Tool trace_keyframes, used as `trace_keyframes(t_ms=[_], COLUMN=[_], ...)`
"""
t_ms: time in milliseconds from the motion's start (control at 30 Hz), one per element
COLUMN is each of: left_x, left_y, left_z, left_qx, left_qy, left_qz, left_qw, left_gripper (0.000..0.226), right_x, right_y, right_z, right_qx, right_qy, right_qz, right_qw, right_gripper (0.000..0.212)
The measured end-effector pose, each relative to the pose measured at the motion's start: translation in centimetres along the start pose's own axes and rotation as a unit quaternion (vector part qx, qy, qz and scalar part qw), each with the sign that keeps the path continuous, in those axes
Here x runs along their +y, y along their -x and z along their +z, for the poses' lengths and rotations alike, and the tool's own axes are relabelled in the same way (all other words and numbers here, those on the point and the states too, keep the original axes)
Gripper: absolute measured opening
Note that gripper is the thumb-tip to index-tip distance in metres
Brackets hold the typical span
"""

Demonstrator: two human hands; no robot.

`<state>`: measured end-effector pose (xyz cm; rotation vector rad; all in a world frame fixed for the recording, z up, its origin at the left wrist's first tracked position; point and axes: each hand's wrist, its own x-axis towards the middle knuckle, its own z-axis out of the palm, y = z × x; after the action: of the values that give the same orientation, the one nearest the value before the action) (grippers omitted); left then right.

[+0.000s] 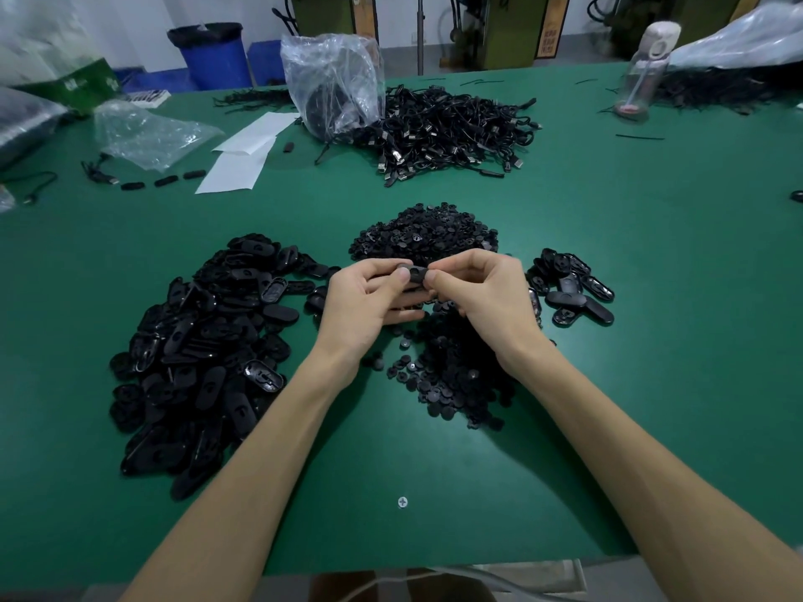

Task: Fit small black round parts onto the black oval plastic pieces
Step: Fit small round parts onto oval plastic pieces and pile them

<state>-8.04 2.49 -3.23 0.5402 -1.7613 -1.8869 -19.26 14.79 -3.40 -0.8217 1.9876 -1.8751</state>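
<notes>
1. Green matting covers the table [652,297] you are working at, and both your forearms reach in from the near edge.
2. Your left hand [369,297] is closed on a black oval piece [415,275], thumb on top and fingers curled beneath its left end.
3. Your right hand [482,293] pinches the right end of the same piece between thumb and forefinger, so the two hands meet just above the table's middle.
4. Whether a round part sits under your fingertips cannot be made out, since they cover most of the piece.
5. To your left lies the large heap of oval pieces [204,354], spread from the hands towards the near left.
6. A mound of small round parts [423,239] sits just beyond your hands, and a second scatter of round parts [456,371] lies beneath and near your right wrist.
7. On the right, a small group of ovals [573,284] lies just beside your right hand.
8. Farther off sit a tangle of black cables [443,128], a clear plastic bag [334,80] and white paper sheets [243,154].
9. A screw head [403,502] shows in the mat between your forearms.
</notes>
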Motion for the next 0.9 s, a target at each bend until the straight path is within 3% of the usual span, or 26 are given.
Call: trace_keyframes(t_ms=[367, 900], left_x=[-0.5, -0.7], left_y=[0.0, 0.7], left_z=[0.6, 1.6], left_qx=[-0.009, 0.038], left_qy=[-0.006, 0.047], left_qz=[0.012, 0.015], left_qw=[1.0, 0.998], left_gripper=[0.012, 0.014], right_x=[-0.1, -0.3], right_y=[0.2, 0.7], right_z=[0.2, 0.6], right_qx=[0.018, 0.034], right_qy=[0.052, 0.056], right_qz=[0.004, -0.025], right_qw=[0.998, 0.998], right_gripper=[0.004, 0.002])
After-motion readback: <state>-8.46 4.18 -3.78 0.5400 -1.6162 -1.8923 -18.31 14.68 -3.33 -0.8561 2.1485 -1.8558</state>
